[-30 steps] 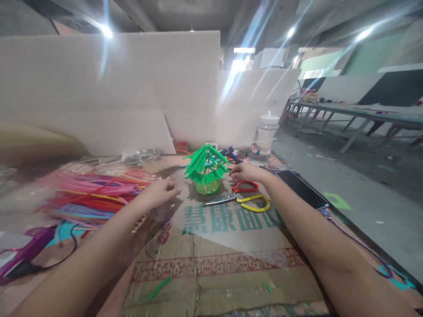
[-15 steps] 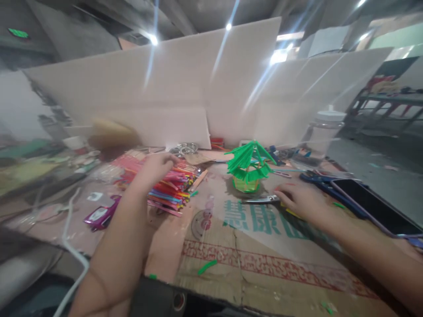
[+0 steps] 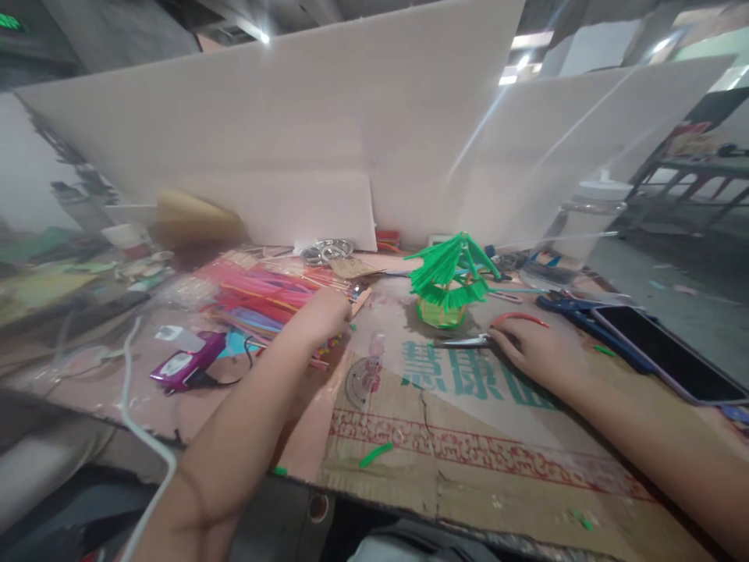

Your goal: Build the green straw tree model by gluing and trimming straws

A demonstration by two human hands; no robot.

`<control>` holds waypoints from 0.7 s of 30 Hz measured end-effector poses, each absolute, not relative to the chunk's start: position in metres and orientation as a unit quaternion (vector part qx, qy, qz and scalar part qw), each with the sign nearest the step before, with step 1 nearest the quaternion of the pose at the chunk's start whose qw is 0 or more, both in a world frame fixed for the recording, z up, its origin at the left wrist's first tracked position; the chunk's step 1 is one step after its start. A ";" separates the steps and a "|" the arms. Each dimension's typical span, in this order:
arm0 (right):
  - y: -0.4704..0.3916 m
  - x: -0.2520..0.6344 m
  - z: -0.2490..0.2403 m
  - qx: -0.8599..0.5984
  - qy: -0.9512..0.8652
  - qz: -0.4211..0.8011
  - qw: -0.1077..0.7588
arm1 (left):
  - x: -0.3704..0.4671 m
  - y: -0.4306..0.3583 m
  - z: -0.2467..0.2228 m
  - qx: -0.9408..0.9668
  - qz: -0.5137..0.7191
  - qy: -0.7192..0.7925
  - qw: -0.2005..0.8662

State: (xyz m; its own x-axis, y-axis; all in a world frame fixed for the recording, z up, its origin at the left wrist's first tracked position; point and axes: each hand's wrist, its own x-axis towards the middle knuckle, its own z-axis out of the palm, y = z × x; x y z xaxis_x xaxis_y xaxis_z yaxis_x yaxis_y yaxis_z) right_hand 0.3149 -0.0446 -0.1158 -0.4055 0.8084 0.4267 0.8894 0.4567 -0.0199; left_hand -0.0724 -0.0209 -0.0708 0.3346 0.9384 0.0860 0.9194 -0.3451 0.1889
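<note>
My left hand (image 3: 328, 314) is curled over the front ends of a loose pile of fuzzy pipe cleaners (image 3: 266, 287), mostly red and pink with some blue and purple. Its fingertips are hidden, so what they hold cannot be made out. Closed round the handles of a pair of scissors (image 3: 468, 342) is my right hand (image 3: 522, 343). The silver blades point left, and a red handle loop shows above the hand. Just behind the blades stands a small green pavilion (image 3: 448, 285) with a pointed fuzzy roof and a yellow-green base.
A phone (image 3: 667, 353) lies at the right, with a clear lidded bottle (image 3: 576, 230) behind it. On the left are a purple device (image 3: 187, 363) and a white cable (image 3: 129, 390). Green scraps (image 3: 375, 454) dot the cardboard (image 3: 403, 499). White boards (image 3: 292, 133) stand at the back.
My left hand has moved right and down, from above the pile to its front ends. My right hand stays at the scissors, whose red handle now shows more. The view has shifted slightly.
</note>
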 end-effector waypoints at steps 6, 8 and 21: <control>-0.045 0.318 -0.115 -0.490 -0.839 -0.115 0.204 | -0.072 -0.018 -0.073 0.798 0.076 0.598 0.002; -0.048 0.317 -0.115 -0.467 -0.848 -0.120 0.218 | -0.086 -0.019 -0.062 0.792 0.081 0.605 -0.014; -0.074 0.177 -0.088 -0.273 -0.933 0.062 0.226 | -0.134 -0.011 -0.055 0.739 0.148 0.656 0.046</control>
State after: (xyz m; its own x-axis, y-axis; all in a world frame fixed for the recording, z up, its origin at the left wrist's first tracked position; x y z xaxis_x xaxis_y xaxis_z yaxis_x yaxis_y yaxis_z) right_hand 0.1774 -0.0742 -0.0882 -0.7494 0.5368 0.3877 0.4812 0.8437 -0.2380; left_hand -0.1342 -0.0107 -0.0548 0.0951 0.9829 0.1577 0.9558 -0.1345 0.2615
